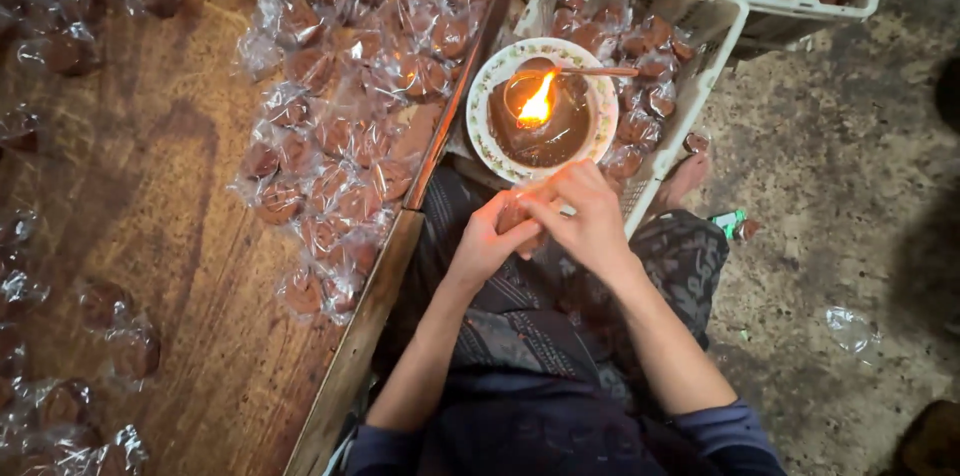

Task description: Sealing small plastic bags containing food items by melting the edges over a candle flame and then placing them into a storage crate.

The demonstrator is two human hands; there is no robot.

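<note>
Beside the bowl (pixel 480 96), my left hand (pixel 492 241) and right hand (pixel 580 216) cover most of the small wrapped sweet (pixel 513 217); I cannot tell its shape. Beyond the bowl, the 2nd basket (pixel 800 4) is cut by the top edge. Far left of it, packets (pixel 60 46) blur.
</note>
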